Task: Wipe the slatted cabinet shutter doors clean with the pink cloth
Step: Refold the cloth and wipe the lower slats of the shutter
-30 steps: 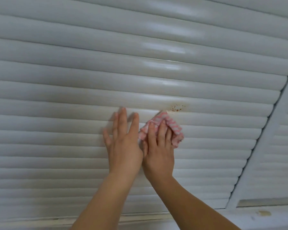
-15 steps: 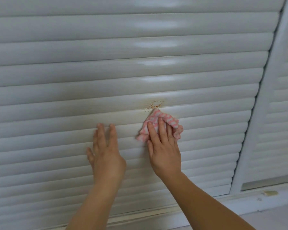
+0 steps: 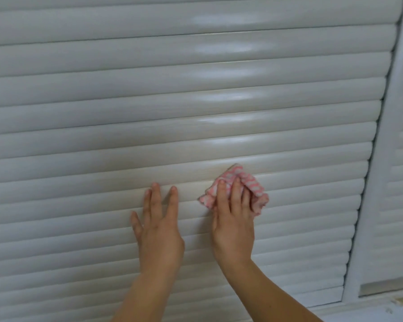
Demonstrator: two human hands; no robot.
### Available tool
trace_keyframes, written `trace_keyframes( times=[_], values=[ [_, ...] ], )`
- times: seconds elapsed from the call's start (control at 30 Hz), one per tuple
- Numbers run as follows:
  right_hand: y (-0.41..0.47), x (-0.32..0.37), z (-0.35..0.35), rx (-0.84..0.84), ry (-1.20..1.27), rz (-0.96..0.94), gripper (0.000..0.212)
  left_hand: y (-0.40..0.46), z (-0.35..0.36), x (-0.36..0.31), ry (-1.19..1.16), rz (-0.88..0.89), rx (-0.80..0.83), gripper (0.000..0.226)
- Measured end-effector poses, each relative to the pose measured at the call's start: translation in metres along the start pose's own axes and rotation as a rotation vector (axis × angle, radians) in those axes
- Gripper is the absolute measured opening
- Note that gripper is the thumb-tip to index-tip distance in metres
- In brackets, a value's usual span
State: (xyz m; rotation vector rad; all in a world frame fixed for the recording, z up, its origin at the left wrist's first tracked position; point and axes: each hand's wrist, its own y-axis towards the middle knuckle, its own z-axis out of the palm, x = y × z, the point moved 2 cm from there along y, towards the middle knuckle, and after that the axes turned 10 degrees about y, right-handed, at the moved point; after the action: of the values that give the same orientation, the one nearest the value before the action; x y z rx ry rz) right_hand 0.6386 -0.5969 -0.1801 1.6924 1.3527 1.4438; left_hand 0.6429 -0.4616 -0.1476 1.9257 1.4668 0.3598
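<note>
The pink cloth [image 3: 239, 188] has been pushed up over the stain; the right hand [image 3: 234, 219] presses it flat-fingered, the left hand [image 3: 159, 228] is spread at nine o'clock; firmer rubbing is likely needed.

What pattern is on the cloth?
Pink and white wavy stripes on the cloth, seen from the head view.

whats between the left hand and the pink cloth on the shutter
Only bare slats of the shutter door: the head view shows nothing lying between the left hand, flat on the slats, and the pink cloth under the right hand.
</note>
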Motion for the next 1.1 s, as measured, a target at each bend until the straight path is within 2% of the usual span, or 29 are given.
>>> trace_keyframes(
  times=[0.17, 0.33, 0.4, 0.53, 0.7, 0.8, 0.97, 1.1],
  values=[
    [-0.009, 0.039, 0.015, 0.059, -0.045, -0.226, 0.06, 0.005, 0.009, 0.019, 0.031, 0.08, -0.106, 0.089],
    [-0.001, 0.017, 0.008, 0.044, -0.177, -0.433, 0.06, 0.003, 0.001, 0.021, 0.091, 0.09, -0.124, 0.089],
    [0.005, 0.001, -0.001, 0.054, -0.205, -0.447, 0.06, 0.003, -0.003, 0.022, 0.109, 0.068, -0.079, 0.09],
    [0.016, -0.033, -0.024, 0.05, -0.195, -0.284, 0.055, 0.001, -0.018, 0.021, 0.088, 0.016, 0.095, 0.088],
    [0.019, -0.041, -0.03, 0.012, -0.05, 0.099, 0.046, 0.001, -0.029, 0.017, 0.134, 0.009, 0.162, 0.086],
    [0.019, -0.017, -0.016, -0.013, -0.031, 0.194, 0.049, 0.0, -0.026, 0.015, 0.094, -0.024, 0.142, 0.084],
    [0.003, 0.03, 0.005, 0.035, -0.099, -0.23, 0.053, 0.002, -0.02, 0.015, 0.093, -0.03, 0.129, 0.081],
    [0.005, 0.031, 0.006, 0.057, -0.15, -0.374, 0.055, 0.004, -0.015, 0.018, 0.112, 0.012, 0.062, 0.084]
  ],
)
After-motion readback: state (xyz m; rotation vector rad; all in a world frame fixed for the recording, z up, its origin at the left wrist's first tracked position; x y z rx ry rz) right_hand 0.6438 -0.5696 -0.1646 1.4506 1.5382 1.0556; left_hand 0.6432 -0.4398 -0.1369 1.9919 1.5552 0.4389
